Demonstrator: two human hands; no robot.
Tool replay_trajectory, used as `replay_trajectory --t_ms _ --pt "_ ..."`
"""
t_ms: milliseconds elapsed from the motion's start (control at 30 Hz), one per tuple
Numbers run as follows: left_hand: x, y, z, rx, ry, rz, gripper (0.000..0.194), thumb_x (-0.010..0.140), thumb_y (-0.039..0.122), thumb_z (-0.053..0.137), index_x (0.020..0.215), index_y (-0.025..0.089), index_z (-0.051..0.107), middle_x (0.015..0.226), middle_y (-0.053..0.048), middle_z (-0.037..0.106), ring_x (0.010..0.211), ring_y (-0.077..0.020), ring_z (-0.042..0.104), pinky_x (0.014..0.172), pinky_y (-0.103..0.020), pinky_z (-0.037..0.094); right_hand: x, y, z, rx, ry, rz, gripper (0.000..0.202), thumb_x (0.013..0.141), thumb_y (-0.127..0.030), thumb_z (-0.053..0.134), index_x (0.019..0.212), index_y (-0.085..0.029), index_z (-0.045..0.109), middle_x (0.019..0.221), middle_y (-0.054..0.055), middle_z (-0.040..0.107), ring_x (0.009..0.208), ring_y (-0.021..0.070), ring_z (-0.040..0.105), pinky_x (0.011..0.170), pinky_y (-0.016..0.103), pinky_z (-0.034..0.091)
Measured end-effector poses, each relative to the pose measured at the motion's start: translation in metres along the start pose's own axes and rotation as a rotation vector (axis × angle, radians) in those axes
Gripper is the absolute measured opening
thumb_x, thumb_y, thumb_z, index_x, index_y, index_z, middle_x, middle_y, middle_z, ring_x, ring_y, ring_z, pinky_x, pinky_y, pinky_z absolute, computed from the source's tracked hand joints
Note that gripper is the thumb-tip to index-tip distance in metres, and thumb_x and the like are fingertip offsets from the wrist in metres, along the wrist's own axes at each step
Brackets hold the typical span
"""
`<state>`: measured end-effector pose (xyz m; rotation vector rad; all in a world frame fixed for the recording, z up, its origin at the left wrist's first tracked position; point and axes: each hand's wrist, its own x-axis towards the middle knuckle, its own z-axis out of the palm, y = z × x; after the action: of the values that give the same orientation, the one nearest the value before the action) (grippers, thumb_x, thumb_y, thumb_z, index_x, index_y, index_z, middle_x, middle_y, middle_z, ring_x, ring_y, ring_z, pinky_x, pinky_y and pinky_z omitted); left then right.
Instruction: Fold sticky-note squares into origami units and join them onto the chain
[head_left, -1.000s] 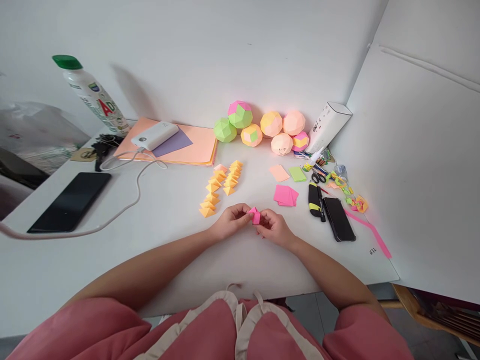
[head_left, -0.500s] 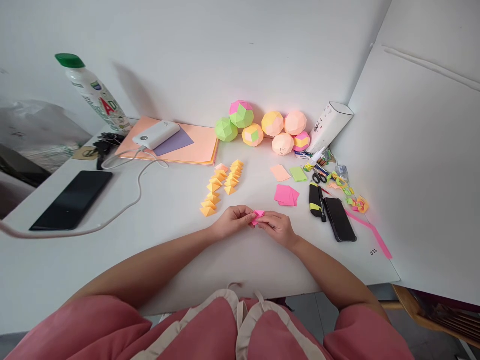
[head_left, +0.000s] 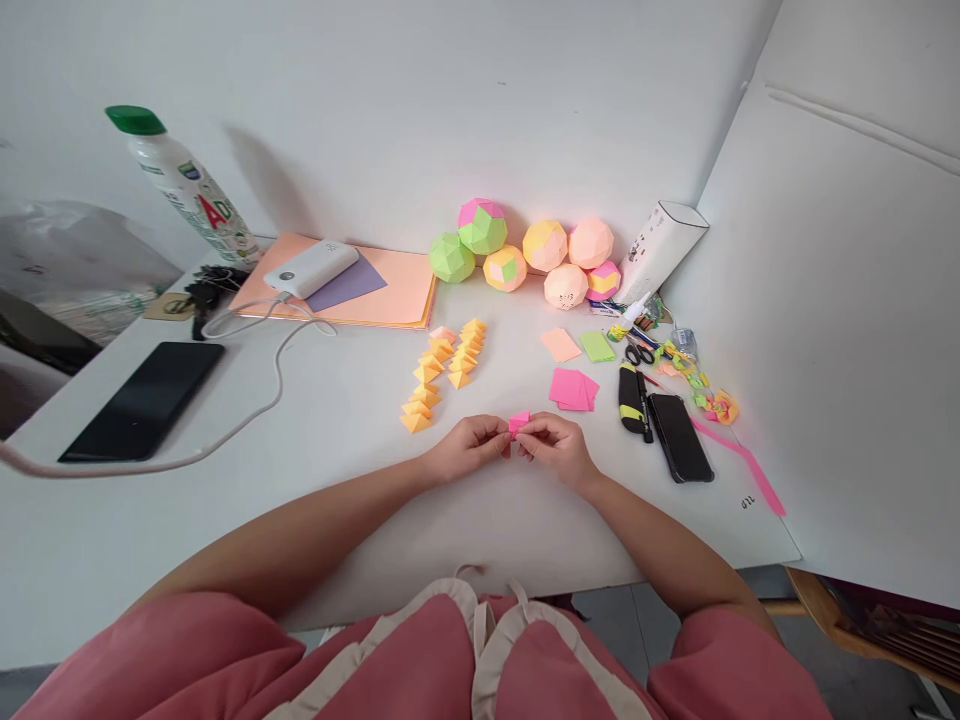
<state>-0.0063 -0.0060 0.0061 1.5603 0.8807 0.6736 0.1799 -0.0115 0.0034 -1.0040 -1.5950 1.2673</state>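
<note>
Between my two hands is a small folded piece of pink paper [head_left: 518, 423], held just above the white desk [head_left: 480, 530]. My left hand [head_left: 472, 445] pinches its left side, and my right hand [head_left: 556, 448] grips it from the right; the fingers cover much of it. Beyond the right hand lies a small stack of pink paper squares [head_left: 574, 389]. Peach squares [head_left: 561, 345] and green squares [head_left: 597, 347] rest behind that stack. Two rows of folded yellow-orange paper pieces [head_left: 427, 370] stand past my left hand.
Faceted paper balls [head_left: 545, 245] line the wall. To the right are a box cutter [head_left: 630, 398], scissors [head_left: 640, 354], a black phone [head_left: 680, 438] and paper scraps [head_left: 716, 406]. At left are a tablet-like black device [head_left: 142, 400], a cable, a power bank [head_left: 313, 268] and a bottle [head_left: 191, 190].
The pink paper has been turned slightly in my fingers, and its upper part now stands up above the fingertips. Both hands have shifted only a little.
</note>
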Motion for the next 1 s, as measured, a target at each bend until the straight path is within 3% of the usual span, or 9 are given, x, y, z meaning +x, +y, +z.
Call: replay_trajectory --t_ms 267,400,600,833,1000 --pt "0.0001 -0.0038 0.0026 0.029 0.043 -0.013 0.026 0.081 0.037 0.048 0.071 0.014 0.056 0.066 -0.001 0.055 0.058 -0.0099 0.046 0.052 -0.022 0.039 -0.0024 0.0039 0.0018 0.071 0.023 0.109 0.015 0.076 -0.029 0.065 0.08 -0.017 0.057 0.064 -0.001 0.06 0.054 0.0106 0.058 0.052 0.026 0.05" --pt "-0.0006 -0.0037 -0.0001 -0.056 0.044 -0.04 0.026 0.081 0.038 0.048 0.07 0.015 0.055 0.068 -0.001 0.058 0.06 -0.0105 0.049 0.056 -0.023 0.04 -0.0007 0.0047 0.0026 0.152 0.047 0.142 0.028 0.074 -0.03 0.066 0.091 -0.021 0.047 0.076 -0.001 0.061 0.058 0.0114 0.061 0.049 0.025 0.049" --pt "-0.0007 -0.0025 0.0003 -0.048 0.022 -0.021 0.022 0.079 0.035 0.051 0.073 0.014 0.057 0.07 -0.002 0.057 0.063 -0.0111 0.05 0.058 -0.023 0.041 0.0001 0.0038 0.0011 0.047 -0.11 0.194 0.018 0.077 -0.033 0.061 0.082 -0.017 0.057 0.076 0.001 0.058 0.067 0.013 0.059 0.056 0.025 0.049" --pt "-0.0009 -0.0065 0.0009 0.074 0.015 0.03 0.023 0.077 0.035 0.051 0.068 0.015 0.056 0.07 -0.002 0.053 0.062 -0.0108 0.047 0.056 -0.022 0.04 -0.0028 0.0078 0.0008 -0.074 -0.073 0.19 0.013 0.075 -0.028 0.06 0.075 -0.015 0.059 0.069 0.0 0.057 0.058 0.0114 0.054 0.053 0.025 0.045" --pt "-0.0014 -0.007 -0.001 0.083 -0.016 0.037 0.022 0.077 0.034 0.05 0.065 0.016 0.054 0.071 -0.002 0.053 0.063 -0.011 0.048 0.056 -0.022 0.04 -0.0023 0.0044 0.0001 -0.097 -0.114 0.2 0.013 0.075 -0.026 0.058 0.07 -0.014 0.059 0.06 0.001 0.058 0.053 0.0114 0.054 0.048 0.023 0.044"
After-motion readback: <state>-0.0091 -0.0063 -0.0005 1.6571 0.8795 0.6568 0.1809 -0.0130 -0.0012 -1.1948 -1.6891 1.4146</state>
